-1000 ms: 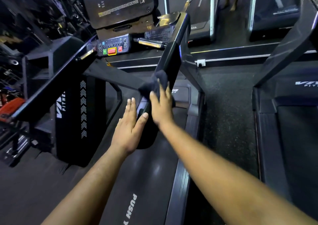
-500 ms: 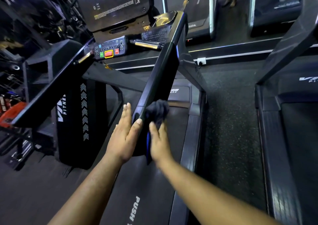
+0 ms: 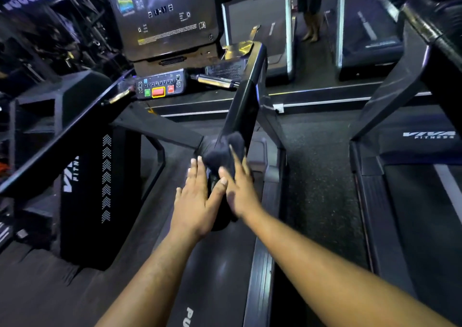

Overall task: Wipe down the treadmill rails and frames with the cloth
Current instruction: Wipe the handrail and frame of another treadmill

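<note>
The treadmill's right handrail [image 3: 246,101] is a black bar that slopes down from the console toward me. A dark cloth [image 3: 223,149] lies bunched over its lower part. My right hand [image 3: 241,189] presses the cloth against the rail with straight fingers spread over it. My left hand [image 3: 197,199] rests flat against the left side of the rail's near end, thumb across its top, just below the cloth. The left handrail [image 3: 62,139] runs down to the left, untouched.
The console screen [image 3: 162,19] and a button panel [image 3: 160,88] stand ahead. The running belt [image 3: 220,264] lies below my arms. Another treadmill [image 3: 412,201] stands close on the right across a strip of floor. A person's legs [image 3: 310,9] show far back.
My right hand slid the cloth down the right rail toward its near end, then a little back up. My left hand stayed flat at the rail's end.
</note>
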`<state>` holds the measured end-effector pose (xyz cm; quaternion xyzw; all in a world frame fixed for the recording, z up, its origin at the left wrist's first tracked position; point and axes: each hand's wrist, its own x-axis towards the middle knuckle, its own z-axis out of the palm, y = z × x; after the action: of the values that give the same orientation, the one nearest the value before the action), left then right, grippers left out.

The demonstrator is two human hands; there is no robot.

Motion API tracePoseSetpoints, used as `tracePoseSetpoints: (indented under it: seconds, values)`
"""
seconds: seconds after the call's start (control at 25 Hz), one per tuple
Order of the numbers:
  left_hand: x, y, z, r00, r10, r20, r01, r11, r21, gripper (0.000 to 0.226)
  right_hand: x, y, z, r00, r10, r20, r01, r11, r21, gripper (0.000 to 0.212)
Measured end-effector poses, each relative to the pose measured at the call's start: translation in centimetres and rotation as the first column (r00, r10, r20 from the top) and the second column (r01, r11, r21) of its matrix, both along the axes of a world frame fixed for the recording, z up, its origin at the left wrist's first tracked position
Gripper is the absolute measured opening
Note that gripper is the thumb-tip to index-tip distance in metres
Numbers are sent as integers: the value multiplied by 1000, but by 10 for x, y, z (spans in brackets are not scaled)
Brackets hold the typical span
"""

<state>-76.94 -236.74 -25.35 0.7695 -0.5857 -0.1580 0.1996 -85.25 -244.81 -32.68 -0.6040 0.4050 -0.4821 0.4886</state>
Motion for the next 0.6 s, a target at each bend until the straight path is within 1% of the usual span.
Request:
tracePoseSetpoints:
  seconds: [0.04,0.08,0.16,0.24,0.32,0.4,0.48,0.52,0.6]
  values:
    - [1,-2,0,1000,6,-5,-6,1000,13,100,0,19,-7,1000,17,23,-17,1000,-4,67]
    - [0,-2,0,1000,7,10,-7,999,32,100,3,19,-9,1000,6,19,-7,1000,15,67]
    - [0,-1,0,997,-10,72,6,998,63,98,12,-29,6,997,-64,-45,67,995,78,63]
    - [3,-3,5,991,-5,130,-7,996,92,97,16,-87,27,984,-124,-126,133,989,62,62]
    - [5,-9,5,990,14,140,-35,988,149,98,13,-111,29,981,-124,-148,138,987,86,62]
    - [4,-18,5,990,32,141,-57,983,175,99,9,-92,20,989,-85,-117,90,995,36,63]
    - [2,-35,5,980,29,195,-68,978,196,102,6,-55,9,998,-28,-53,26,999,-32,64]
    - [0,-47,5,973,23,228,-73,974,214,104,6,-48,4,998,1,-58,-3,1000,-30,63]
    - [-2,-67,8,963,6,269,-69,972,224,105,8,-76,9,996,-18,-86,17,1000,-11,58]
